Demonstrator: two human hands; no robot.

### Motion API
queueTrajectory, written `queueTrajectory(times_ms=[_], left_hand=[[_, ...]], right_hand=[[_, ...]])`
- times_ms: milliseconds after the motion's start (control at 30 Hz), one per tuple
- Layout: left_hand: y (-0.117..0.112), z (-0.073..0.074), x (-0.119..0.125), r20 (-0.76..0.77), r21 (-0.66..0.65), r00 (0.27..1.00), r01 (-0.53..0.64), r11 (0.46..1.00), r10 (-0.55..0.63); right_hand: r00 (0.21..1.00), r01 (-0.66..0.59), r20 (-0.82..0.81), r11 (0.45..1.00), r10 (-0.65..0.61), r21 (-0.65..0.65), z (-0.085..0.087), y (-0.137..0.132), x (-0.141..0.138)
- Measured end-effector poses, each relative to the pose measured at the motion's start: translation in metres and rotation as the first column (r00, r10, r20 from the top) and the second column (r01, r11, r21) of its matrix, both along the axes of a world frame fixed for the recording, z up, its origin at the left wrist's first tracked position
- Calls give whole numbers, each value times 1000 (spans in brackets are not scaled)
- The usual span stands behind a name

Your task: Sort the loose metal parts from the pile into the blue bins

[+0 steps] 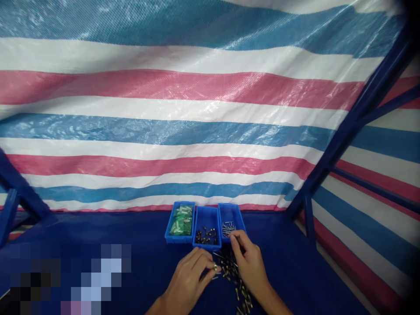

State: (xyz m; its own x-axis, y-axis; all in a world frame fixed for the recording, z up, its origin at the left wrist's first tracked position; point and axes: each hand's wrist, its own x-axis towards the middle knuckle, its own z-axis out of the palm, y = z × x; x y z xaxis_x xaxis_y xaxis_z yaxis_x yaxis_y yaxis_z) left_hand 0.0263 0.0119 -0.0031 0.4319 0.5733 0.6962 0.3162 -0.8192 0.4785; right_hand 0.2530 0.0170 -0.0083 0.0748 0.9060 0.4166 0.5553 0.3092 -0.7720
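Three blue plastic bins stand side by side at the back of the table. The left bin [180, 203] holds small green-wrapped parts, the middle bin [206, 208] holds dark small fittings [206, 236], and the right bin [231, 204] holds thin metal pins [228, 228]. In front of them lies a loose heap of small metal parts [233, 272]. My left hand [187, 280] pinches a small metal part [215, 267] between finger and thumb at the heap's edge. My right hand [248, 265] hangs over the heap, its fingertips near the right bin; whether they hold anything is hidden.
A dark blue table surface [288, 258] runs under everything. A striped blue, white and pink tarp [164, 131] hangs behind and to the right, held by a blue metal frame [354, 118]. A pixelated patch covers the lower left.
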Motion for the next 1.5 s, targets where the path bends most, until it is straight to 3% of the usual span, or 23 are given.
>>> queueTrajectory(times_ms=[367,633,867,1233,1500], left_hand=[[1,4,-7,-73,61,996,-46,997,51],[14,14,-19,-67,208,975,-193,959,211],[27,16,-26,-80,184,952,-278,943,296],[29,9,-25,-70,105,938,-332,937,340],[32,9,-27,-93,151,915,-376,914,392]], right_hand=[[1000,-1,-15,1000,1,-17,2,-1,-1],[1000,-9,-13,999,9,-39,2,-1,-1],[1000,-8,-21,999,7,-32,1,-1,-1],[1000,-2,-19,1000,2,-21,3,0,-1],[1000,-8,-11,999,8,-39,2,0,-1]])
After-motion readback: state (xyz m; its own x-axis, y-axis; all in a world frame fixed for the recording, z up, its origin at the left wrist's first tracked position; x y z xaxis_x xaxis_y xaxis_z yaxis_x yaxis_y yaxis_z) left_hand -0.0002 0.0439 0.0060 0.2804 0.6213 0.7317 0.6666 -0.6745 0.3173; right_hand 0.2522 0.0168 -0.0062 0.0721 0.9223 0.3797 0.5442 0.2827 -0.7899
